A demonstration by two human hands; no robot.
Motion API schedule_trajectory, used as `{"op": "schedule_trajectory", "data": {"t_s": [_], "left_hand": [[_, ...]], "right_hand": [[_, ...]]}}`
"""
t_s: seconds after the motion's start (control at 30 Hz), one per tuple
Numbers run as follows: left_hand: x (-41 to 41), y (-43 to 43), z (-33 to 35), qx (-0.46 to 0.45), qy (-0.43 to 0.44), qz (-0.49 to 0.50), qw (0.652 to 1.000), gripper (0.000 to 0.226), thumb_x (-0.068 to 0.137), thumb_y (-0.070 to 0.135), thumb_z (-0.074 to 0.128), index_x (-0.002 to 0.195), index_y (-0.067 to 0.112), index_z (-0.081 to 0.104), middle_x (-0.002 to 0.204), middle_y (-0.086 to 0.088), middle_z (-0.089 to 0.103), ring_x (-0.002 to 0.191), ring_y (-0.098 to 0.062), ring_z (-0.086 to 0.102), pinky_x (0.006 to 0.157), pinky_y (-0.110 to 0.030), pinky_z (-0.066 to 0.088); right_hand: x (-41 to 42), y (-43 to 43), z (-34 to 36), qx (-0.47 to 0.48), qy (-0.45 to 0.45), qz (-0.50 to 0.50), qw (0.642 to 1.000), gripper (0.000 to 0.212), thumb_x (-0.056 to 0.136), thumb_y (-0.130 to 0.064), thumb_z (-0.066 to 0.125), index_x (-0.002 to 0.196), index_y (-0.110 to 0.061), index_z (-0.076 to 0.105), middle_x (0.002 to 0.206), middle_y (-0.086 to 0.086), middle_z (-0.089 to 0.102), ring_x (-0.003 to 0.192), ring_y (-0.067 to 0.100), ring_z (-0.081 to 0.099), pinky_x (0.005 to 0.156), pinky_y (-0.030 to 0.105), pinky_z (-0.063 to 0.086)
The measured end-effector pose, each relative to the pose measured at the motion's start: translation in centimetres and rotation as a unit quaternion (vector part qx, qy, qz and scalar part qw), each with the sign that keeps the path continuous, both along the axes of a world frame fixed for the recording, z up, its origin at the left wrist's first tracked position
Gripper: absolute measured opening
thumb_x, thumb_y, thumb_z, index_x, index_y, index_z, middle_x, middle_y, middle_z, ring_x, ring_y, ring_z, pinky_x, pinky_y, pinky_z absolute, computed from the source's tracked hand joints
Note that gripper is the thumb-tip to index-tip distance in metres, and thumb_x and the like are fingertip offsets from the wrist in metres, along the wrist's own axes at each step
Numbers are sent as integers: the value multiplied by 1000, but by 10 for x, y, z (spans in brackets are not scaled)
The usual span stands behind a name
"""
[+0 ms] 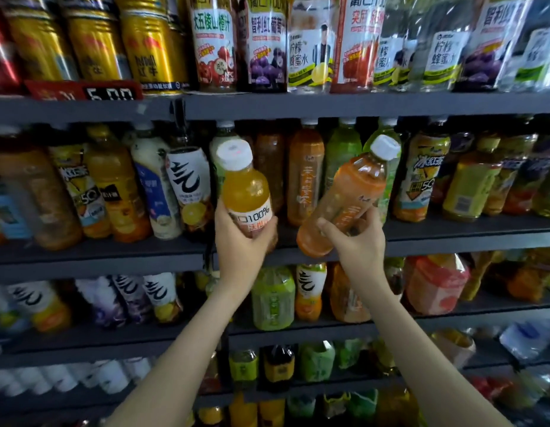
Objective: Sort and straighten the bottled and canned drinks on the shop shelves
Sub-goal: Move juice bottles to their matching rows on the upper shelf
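Note:
My left hand [241,241] grips the lower half of a short orange juice bottle [244,186] with a white cap, held upright in front of the middle shelf [98,254]. My right hand [358,241] holds an orange tea bottle [349,192] by its lower body; the bottle leans to the right, its white cap up near the green bottles. Both bottles are off the shelf board, in front of a gap in the row where an upright orange tea bottle [304,177] and green tea bottles [341,149] stand.
Gold cans [150,47] and juice bottles [215,44] fill the top shelf, with a price tag [109,92] on its edge. Mixed bottles crowd the middle shelf left and right. Lower shelves hold green, orange and white-labelled bottles [272,298].

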State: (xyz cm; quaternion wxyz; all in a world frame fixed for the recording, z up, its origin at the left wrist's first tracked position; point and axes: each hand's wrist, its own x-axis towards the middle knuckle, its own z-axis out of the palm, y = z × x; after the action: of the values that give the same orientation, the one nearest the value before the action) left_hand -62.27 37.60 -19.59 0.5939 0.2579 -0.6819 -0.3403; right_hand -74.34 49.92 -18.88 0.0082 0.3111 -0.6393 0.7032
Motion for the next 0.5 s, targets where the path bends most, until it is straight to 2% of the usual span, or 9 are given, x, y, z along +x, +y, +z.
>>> {"op": "schedule_trajectory", "data": {"t_s": [0.07,0.13,0.2,0.3,0.4,0.5], "left_hand": [[22,-1,2,-5,17,6,1000,80,70,19,82,136,7,39,122,3,54,106,8,52,86,-4,42],[41,-6,9,-17,37,24,999,78,69,17,83,133,3,41,118,2,56,102,12,53,83,-4,44],[55,-11,18,-18,57,35,998,76,68,17,84,131,6,42,119,0,58,104,6,56,87,-13,48],[70,-17,30,-14,71,36,997,77,68,21,84,132,12,42,122,0,58,111,-6,58,92,-31,52],[79,-17,39,-12,67,26,997,80,67,22,84,135,10,43,122,3,60,111,-4,58,93,-29,51],[86,-18,44,-10,36,12,999,72,67,19,84,128,12,47,115,10,61,106,-2,60,90,-31,53]], "right_hand": [[2,-14,-1,10,3,8,1000,52,73,-27,82,116,-22,53,108,-6,62,97,-2,59,75,12,49],[6,-32,-1,25,23,4,999,58,72,-31,82,120,-19,52,112,-2,60,103,9,58,83,22,51],[11,-51,3,49,51,-8,997,64,71,-34,82,124,-17,50,117,-1,56,105,10,55,86,27,49],[16,-78,15,109,76,-29,991,70,75,-35,79,130,-9,46,124,4,50,109,17,52,84,24,42],[21,-101,22,143,90,-30,985,70,77,-32,77,130,-5,42,130,10,46,115,26,51,90,32,44],[24,-118,22,155,102,-36,982,67,78,-32,77,126,-3,40,129,13,44,114,31,52,85,35,45]]}}
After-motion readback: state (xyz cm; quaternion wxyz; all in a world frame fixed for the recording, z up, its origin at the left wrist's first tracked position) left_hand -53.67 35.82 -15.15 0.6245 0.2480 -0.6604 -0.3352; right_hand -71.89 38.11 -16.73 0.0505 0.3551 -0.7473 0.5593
